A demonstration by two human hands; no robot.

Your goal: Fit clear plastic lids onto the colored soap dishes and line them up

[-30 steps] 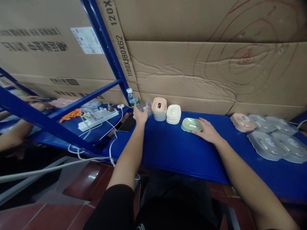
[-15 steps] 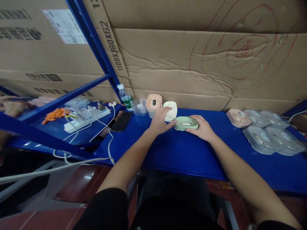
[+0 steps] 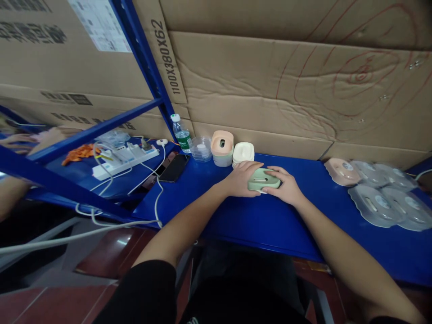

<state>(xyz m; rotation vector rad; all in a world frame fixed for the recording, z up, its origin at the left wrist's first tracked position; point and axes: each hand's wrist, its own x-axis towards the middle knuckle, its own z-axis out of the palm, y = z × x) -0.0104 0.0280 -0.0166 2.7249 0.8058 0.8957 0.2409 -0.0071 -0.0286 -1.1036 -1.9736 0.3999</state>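
A green oval tray [image 3: 261,176] with a slot in its middle sits low over the blue table. My left hand [image 3: 243,179] wraps its left end, and my right hand [image 3: 286,185] grips its right end with thumb and fingers. A thin white edge shows under the tray, between my hands. Just behind my left hand stands a stack of cream pieces [image 3: 243,152]. Left of that is a stack topped by a peach piece [image 3: 222,141], beside clear round containers [image 3: 201,150].
Clear packs [image 3: 374,204] and a peach pack [image 3: 342,172] lie at the right. A bottle [image 3: 182,135], a phone [image 3: 174,168], a power strip [image 3: 126,161] and white cables are at the left. Another person's hands [image 3: 47,137] show beyond the blue frame [image 3: 97,123].
My left hand has left the cream stack and come round the left end of the green tray. My right hand still grips the right end. The view has shifted slightly.
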